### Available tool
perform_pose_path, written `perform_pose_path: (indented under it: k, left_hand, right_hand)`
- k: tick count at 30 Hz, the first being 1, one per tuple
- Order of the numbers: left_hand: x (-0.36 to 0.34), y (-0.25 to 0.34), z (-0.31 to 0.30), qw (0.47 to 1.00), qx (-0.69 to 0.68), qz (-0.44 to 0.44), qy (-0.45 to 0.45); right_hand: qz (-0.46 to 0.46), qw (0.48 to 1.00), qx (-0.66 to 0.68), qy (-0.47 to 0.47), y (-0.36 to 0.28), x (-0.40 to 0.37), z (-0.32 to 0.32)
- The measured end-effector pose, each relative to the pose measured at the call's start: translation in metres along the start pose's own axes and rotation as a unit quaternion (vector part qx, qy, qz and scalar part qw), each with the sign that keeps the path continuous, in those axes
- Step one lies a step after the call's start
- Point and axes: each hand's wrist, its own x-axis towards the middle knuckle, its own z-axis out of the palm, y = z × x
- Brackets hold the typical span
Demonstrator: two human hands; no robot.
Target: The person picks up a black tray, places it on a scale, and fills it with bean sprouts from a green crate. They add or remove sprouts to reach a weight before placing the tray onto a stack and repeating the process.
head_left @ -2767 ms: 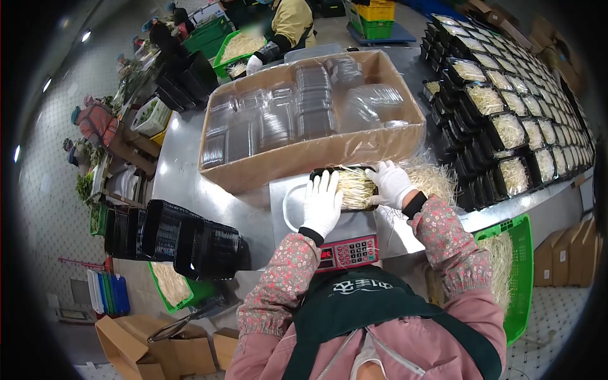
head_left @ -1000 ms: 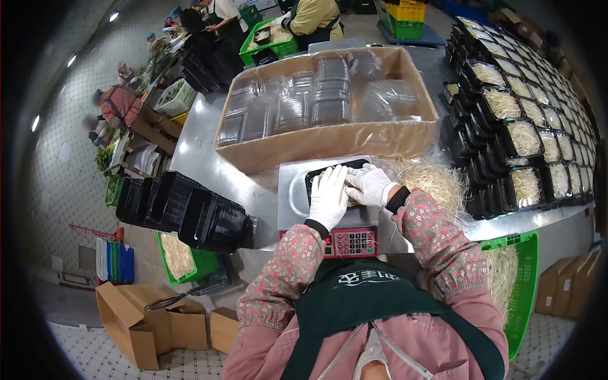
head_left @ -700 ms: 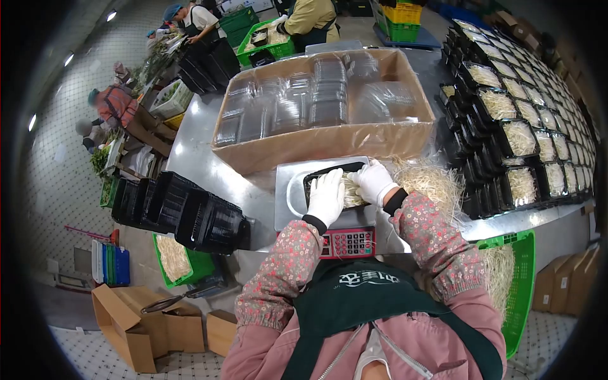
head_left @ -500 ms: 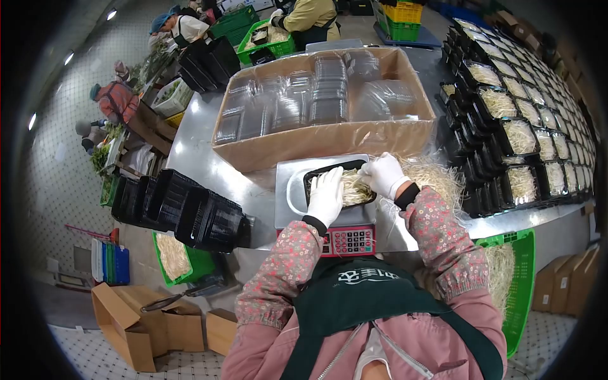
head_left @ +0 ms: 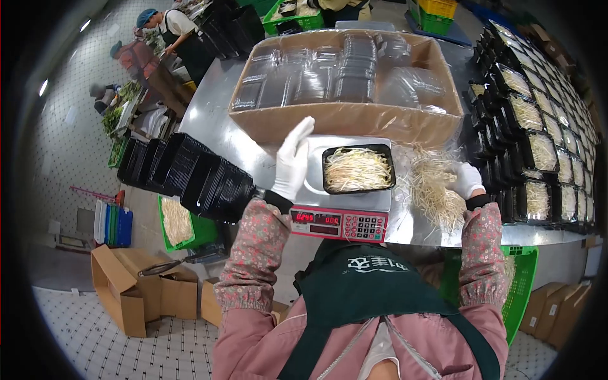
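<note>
A black tray of pale sprouts [head_left: 358, 169] rests on the steel plate of a scale [head_left: 365, 225], whose red display is lit. My left hand [head_left: 294, 158], in a white glove, is raised just left of the tray, fingers stretched and holding nothing. To the right of the scale lies a loose heap of sprouts [head_left: 434, 189]. My right hand [head_left: 467, 180], also gloved, is at the right side of that heap; its fingertips are hard to make out.
Behind the scale stands a cardboard box [head_left: 345, 120] of clear plastic lids. Stacked empty black trays [head_left: 190, 174] lie at the left. Filled trays [head_left: 541, 152] are piled at the right. A green crate [head_left: 522, 285] is below the table's edge. People stand at the back left.
Both hands have let go of the tray, which stays on the scale. My left hand moved left and my right hand moved right to the heap. The view has shifted.
</note>
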Motion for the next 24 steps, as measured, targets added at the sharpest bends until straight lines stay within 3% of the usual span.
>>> perform_pose_path:
  k: [2,4,5,7,8,9,10,11,12,13,14,15,16,17,18,21,22,23,24]
  left_hand:
    - [0.007,-0.006,-0.023,0.999,0.052,0.006,0.013]
    - [0.011,-0.013,-0.031,0.992,0.12,0.03,0.013]
    - [0.012,-0.018,-0.028,0.982,0.183,0.035,-0.001]
    - [0.003,-0.028,0.002,0.97,0.234,0.063,-0.011]
    - [0.005,-0.016,0.018,0.923,0.372,0.026,-0.095]
    - [0.002,-0.022,0.041,0.941,0.318,-0.015,-0.117]
    - [-0.011,-0.035,0.056,0.895,0.423,0.061,-0.124]
    - [-0.025,-0.069,0.074,0.872,0.459,0.125,-0.119]
    - [-0.026,-0.057,0.084,0.873,0.45,0.095,-0.164]
    - [-0.029,-0.051,0.089,0.827,0.516,0.124,-0.186]
    - [-0.03,-0.056,0.093,0.814,0.54,0.099,-0.19]
    - [-0.031,-0.066,0.095,0.834,0.511,0.081,-0.191]
    - [-0.032,-0.068,0.092,0.827,0.515,0.099,-0.201]
    - [-0.031,-0.065,0.092,0.819,0.527,0.108,-0.201]
    - [-0.031,-0.063,0.092,0.81,0.54,0.111,-0.201]
    - [-0.028,-0.062,0.093,0.812,0.533,0.087,-0.219]
    - [-0.027,-0.057,0.092,0.789,0.561,0.072,-0.242]
    - [-0.03,-0.058,0.093,0.804,0.546,0.093,-0.216]
    - [-0.032,-0.06,0.093,0.818,0.532,0.111,-0.189]
  right_hand:
    - [-0.009,0.996,0.087,0.001,0.019,0.002,0.018]
    - [-0.029,0.986,0.128,0.105,0.014,0.007,0.02]
    - [-0.041,0.965,0.237,0.104,0.009,0.017,0.018]
    - [-0.06,0.93,0.33,0.151,-0.041,0.025,-0.01]
    - [-0.085,0.901,0.382,0.185,-0.065,0.03,-0.016]
    - [-0.126,0.892,0.381,0.209,-0.095,0.031,-0.023]
    - [-0.166,0.88,0.377,0.236,-0.126,0.032,-0.03]
    - [-0.191,0.852,0.444,0.201,-0.151,0.036,-0.016]
    - [-0.215,0.858,0.437,0.163,-0.169,0.039,-0.002]
    - [-0.207,0.907,0.336,0.146,-0.186,0.036,0.004]
    - [-0.167,0.937,0.306,0.022,-0.197,0.043,0.016]
    - [-0.198,0.962,0.171,0.082,-0.21,0.031,0.016]
    - [-0.303,0.941,-0.028,0.151,-0.21,0.039,0.034]
    - [-0.224,0.953,0.136,0.151,-0.214,0.041,0.045]
    - [-0.163,0.962,0.211,0.055,-0.215,0.039,0.03]
    - [-0.217,0.953,0.21,-0.028,-0.195,0.045,0.002]
    - [-0.239,0.945,0.214,-0.066,-0.185,0.052,-0.015]
    - [-0.22,0.938,0.259,-0.06,-0.175,0.055,-0.035]
    - [-0.225,0.926,0.297,0.069,-0.161,0.072,-0.03]
